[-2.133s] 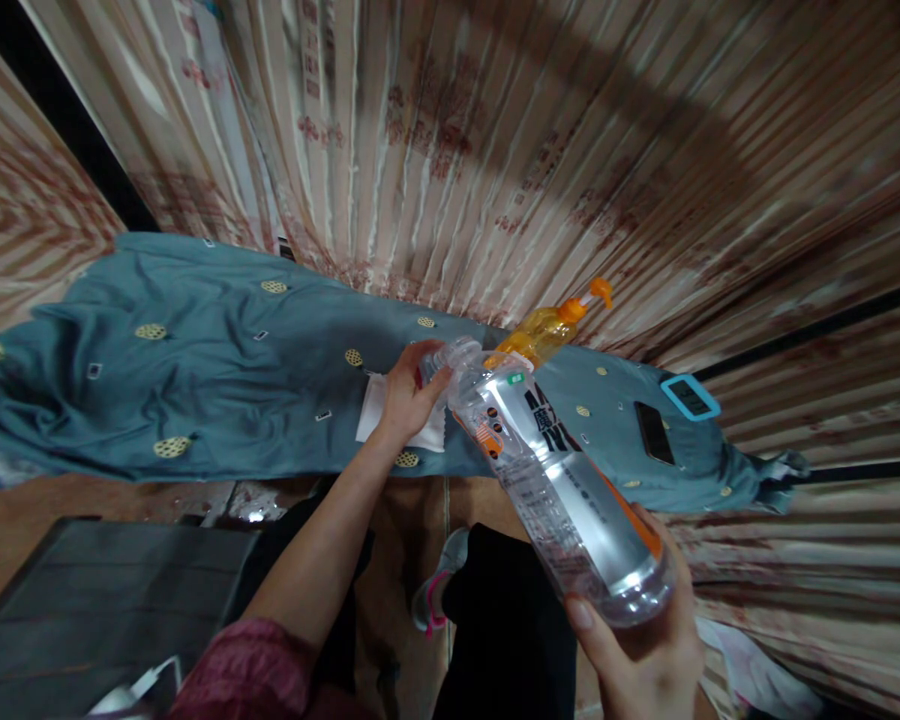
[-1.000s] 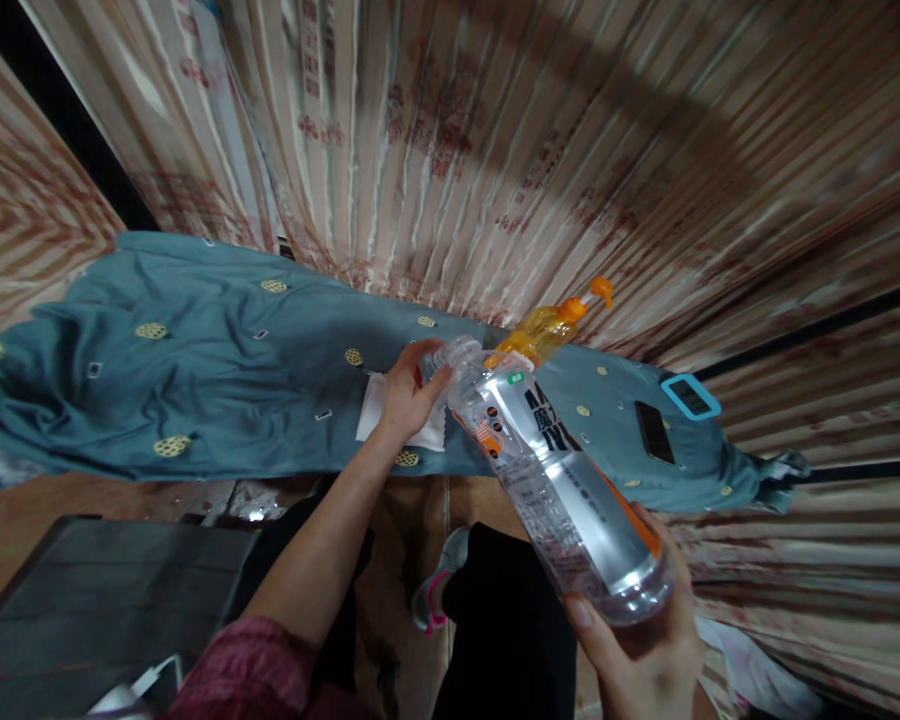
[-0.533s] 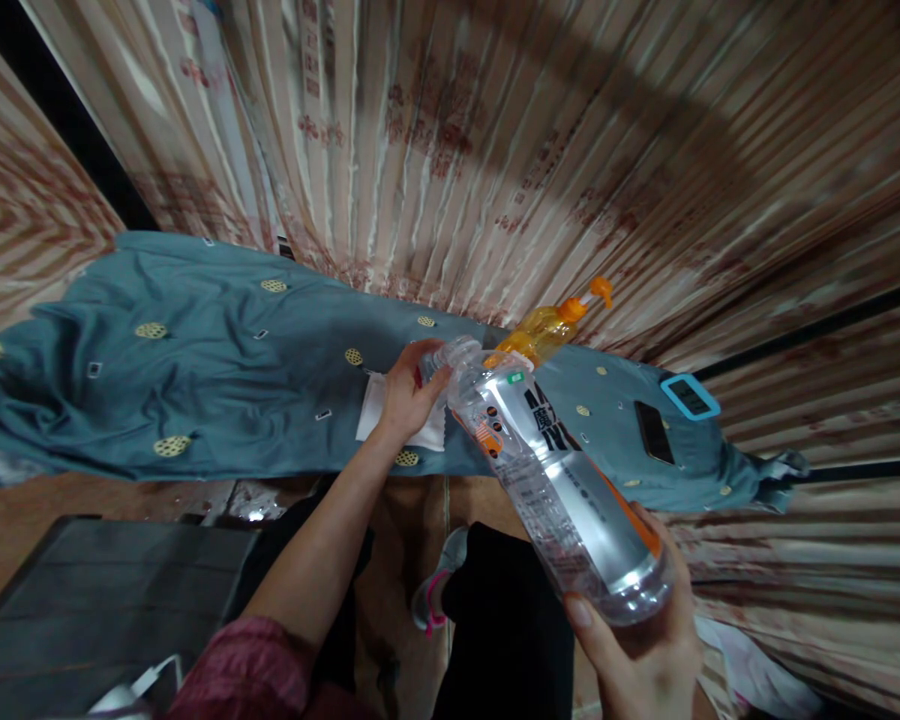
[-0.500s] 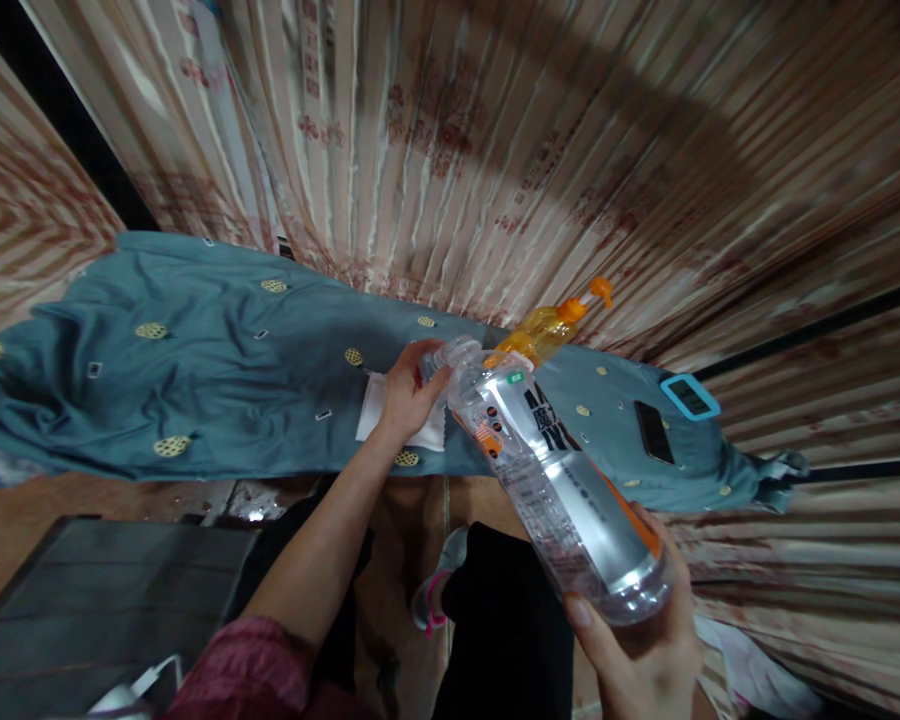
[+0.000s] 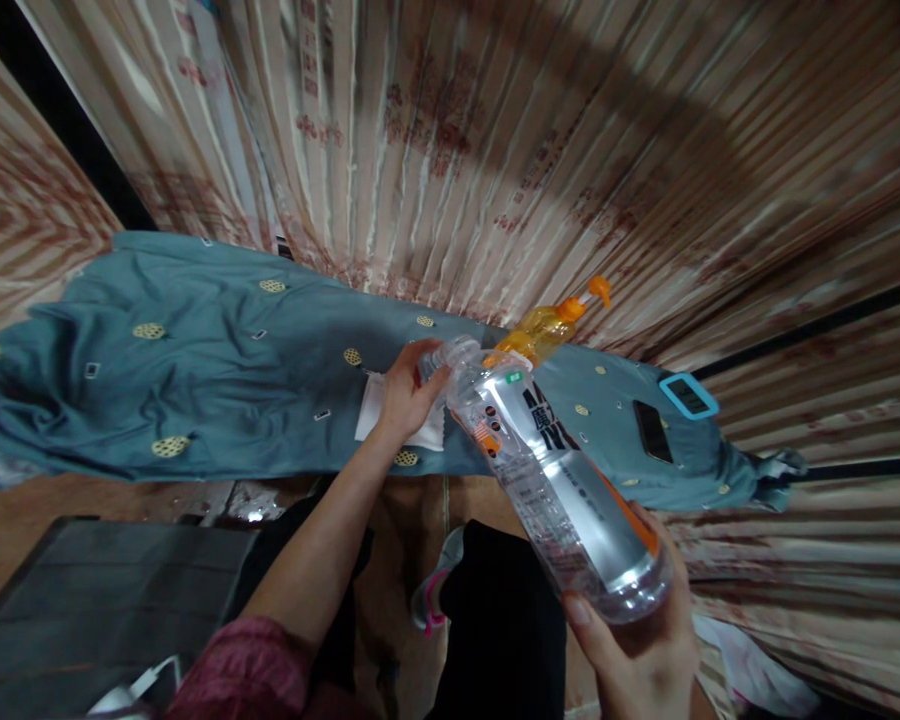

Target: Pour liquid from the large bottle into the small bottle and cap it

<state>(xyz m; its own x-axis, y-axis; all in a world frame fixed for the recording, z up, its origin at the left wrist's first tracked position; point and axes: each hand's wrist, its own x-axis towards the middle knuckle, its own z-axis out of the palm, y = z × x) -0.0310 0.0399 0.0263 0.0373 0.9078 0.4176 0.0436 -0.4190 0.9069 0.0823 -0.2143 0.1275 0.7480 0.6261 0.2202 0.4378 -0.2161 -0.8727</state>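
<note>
A clear plastic bottle (image 5: pixel 562 480) with a silver and orange label is held tilted in front of me, its base toward my lower right. My right hand (image 5: pixel 637 640) wraps around the base, thumb on the near side. At the other end, the fingers of my left hand (image 5: pixel 409 395) close on the clear neck end; whether a cap is there I cannot make out. Beneath the left hand lies a white folded sheet (image 5: pixel 371 405) on the cloth. Just beyond the neck stands a yellow pump bottle (image 5: pixel 544 333) with an orange top.
A blue-green patterned cloth (image 5: pixel 232 400) covers the narrow table. On its right side are a dark phone (image 5: pixel 653 431) and a blue-framed device (image 5: pixel 690 396). Pleated curtains (image 5: pixel 420 150) hang behind. A dark grey surface (image 5: pixel 112 610) with a white plug and cable (image 5: pixel 139 690) is at lower left.
Almost nothing differs. Both hands keep their hold on the bottle, and the view has shifted very slightly.
</note>
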